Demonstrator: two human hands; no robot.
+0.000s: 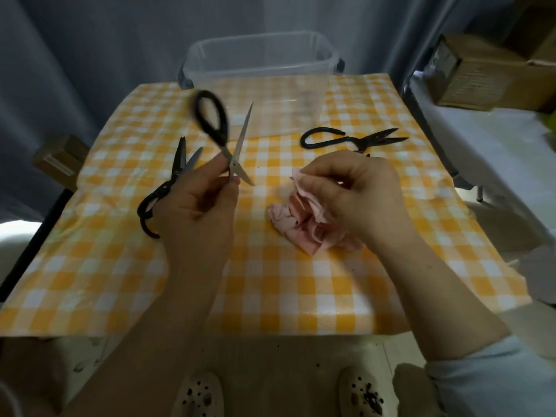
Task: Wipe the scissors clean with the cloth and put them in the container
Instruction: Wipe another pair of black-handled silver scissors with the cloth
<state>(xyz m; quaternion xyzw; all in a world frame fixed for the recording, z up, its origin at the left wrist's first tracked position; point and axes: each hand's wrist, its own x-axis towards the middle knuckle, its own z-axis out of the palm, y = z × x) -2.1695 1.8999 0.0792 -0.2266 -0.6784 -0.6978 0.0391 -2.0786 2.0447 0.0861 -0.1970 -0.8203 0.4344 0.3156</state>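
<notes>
Scissors [237,145], apparently open, in left hand [195,206]

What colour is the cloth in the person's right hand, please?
Pale pink cloth, pinched by the right hand; the head view shows it.

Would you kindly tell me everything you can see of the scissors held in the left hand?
The held scissors have silvery, metal-looking blades and one black loop handle, which is blurred; a second handle is not visible. The blades are spread in a V, one pointing up and away, the other down to the right. The left hand pinches them near the pivot, over the checked table. The cloth in the right hand does not touch them.
</notes>
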